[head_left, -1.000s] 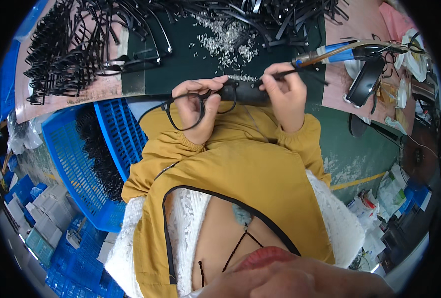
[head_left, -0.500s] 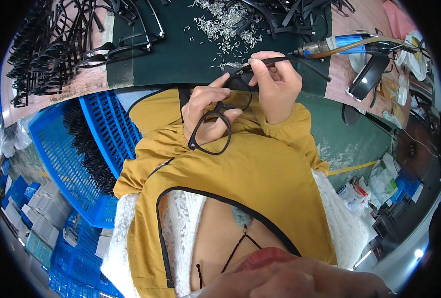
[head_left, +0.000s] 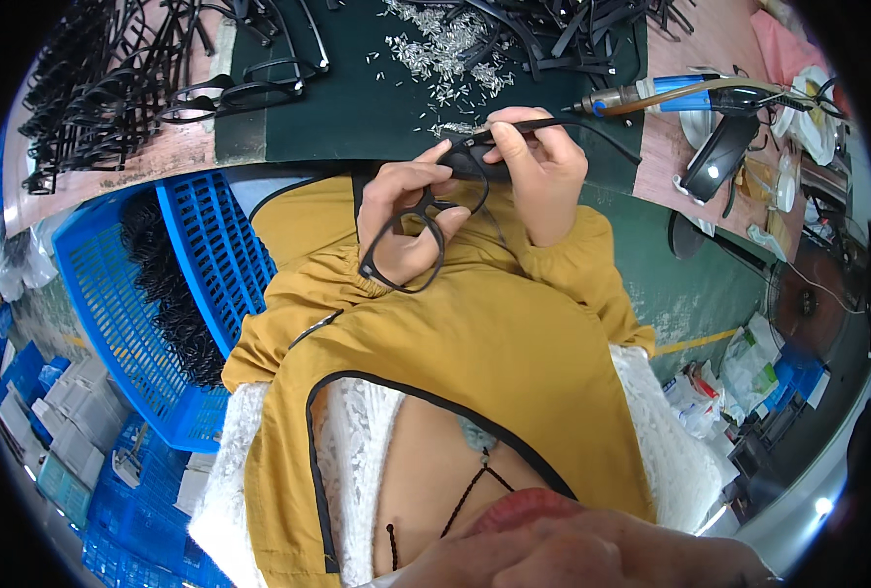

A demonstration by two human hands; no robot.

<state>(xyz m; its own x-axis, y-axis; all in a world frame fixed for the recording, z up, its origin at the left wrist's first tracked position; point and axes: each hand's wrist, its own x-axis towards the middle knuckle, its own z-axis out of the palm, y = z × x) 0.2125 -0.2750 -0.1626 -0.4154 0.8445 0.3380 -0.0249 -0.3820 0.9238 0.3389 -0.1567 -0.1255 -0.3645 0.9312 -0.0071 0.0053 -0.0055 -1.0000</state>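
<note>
A black eyeglass frame [head_left: 443, 238] is held by my left hand [head_left: 403, 206], its fingers and thumb closed round the rims. Between the thumb and fingers of my right hand [head_left: 541, 169] is a black temple arm [head_left: 592, 130], its long end pointing right. The temple's near end meets the frame's hinge corner by my left fingertips; whether the two are joined I cannot tell. Just beyond my fingertips lie small silvery pins [head_left: 445, 49], scattered on the dark green mat [head_left: 327, 122].
Loose black temples [head_left: 572, 39] are heaped at the back. Stacked frames [head_left: 102, 98] fill the table's left, with assembled glasses [head_left: 249, 88] beside them. A blue electric screwdriver [head_left: 671, 95] lies at right, its tip toward my right hand. A blue basket [head_left: 112, 304] of black parts stands left of my lap.
The frame has tilted a little and its lower rim has shifted slightly up and left. Both hands keep their hold, the right one a touch farther left.
</note>
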